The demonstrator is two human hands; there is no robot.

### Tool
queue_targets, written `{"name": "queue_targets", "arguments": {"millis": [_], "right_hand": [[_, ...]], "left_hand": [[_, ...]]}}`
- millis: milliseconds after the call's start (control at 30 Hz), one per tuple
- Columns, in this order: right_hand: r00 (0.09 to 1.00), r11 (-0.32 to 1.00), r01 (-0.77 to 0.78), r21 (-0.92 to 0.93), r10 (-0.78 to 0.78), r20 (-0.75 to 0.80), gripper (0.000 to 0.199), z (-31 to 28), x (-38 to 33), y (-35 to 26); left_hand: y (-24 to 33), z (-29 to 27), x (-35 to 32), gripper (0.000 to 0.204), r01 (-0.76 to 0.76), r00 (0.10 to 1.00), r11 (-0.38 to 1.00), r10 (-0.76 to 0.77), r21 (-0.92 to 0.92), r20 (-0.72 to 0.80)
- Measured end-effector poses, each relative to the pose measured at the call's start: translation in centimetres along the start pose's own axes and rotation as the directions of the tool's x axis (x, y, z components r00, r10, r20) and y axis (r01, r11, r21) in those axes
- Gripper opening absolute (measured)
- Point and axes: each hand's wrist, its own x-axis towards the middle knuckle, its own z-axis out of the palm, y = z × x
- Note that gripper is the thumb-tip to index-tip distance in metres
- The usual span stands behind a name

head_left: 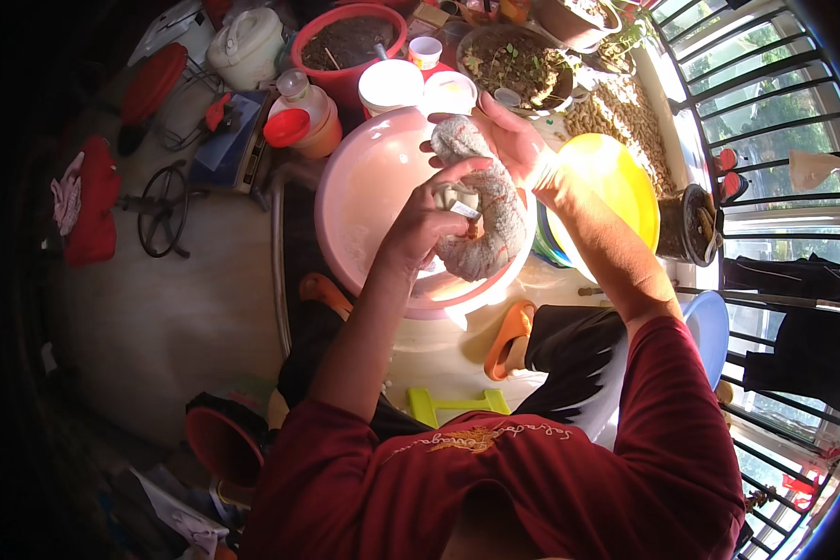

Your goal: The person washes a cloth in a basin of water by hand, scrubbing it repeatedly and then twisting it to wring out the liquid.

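Note:
A grey, fleecy, curved cloth piece, bent like a ring and flecked with red, hangs over a pink basin. My left hand is closed on its inner edge, where a pale lining and a small white tag show. Behind its upper end lies my right hand, palm up, thumb stretched away and fingertips showing past the far side. The cloth touches that palm. The exact kind of cloth piece does not show. Whether there is water in the basin is hard to tell in the glare.
A yellow basin stands to the right, a blue one nearer me. Soil-filled pots, white tubs and a heap of peanuts line the far side. A green stool is below me. Window bars run along the right.

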Motion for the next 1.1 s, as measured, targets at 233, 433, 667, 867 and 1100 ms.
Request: {"name": "queue_targets", "arguments": {"millis": [233,433,667,867,1100], "right_hand": [[0.889,0.761,0.301,0.574,-0.442,0.121,0.088,1.9,2.5,7.5],[0.705,0.821,0.380,0.426,-0.555,0.442,0.036,2.4,3.4,1.0],[0.912,-0.143,0.323,-0.935,-0.217,0.348,0.018,12.0,-2.5,2.2],[0.876,-0.438,0.305,-0.846,-0.218,0.429,0.024,9.2,-5.5,13.1],[0.651,0.756,0.277,-0.594,-0.602,-0.462,0.024,5.0,-3.9,6.8]], "left_hand": [[1.0,1.6,-0.5,0.067,-0.141,0.981,0.844,0.188,-0.517,0.039],[0.7,-0.1,-1.1,0.054,-0.128,0.986,0.880,0.162,-0.458,0.037],[-3.3,-9.9,0.7,0.017,-0.287,0.749,0.934,0.080,-0.212,-0.658],[-3.1,-12.0,0.2,0.024,-0.355,0.574,0.896,-0.016,-0.266,-0.819],[3.7,-7.7,0.1,0.019,-0.473,0.697,0.881,0.350,-0.033,-0.626]]}}
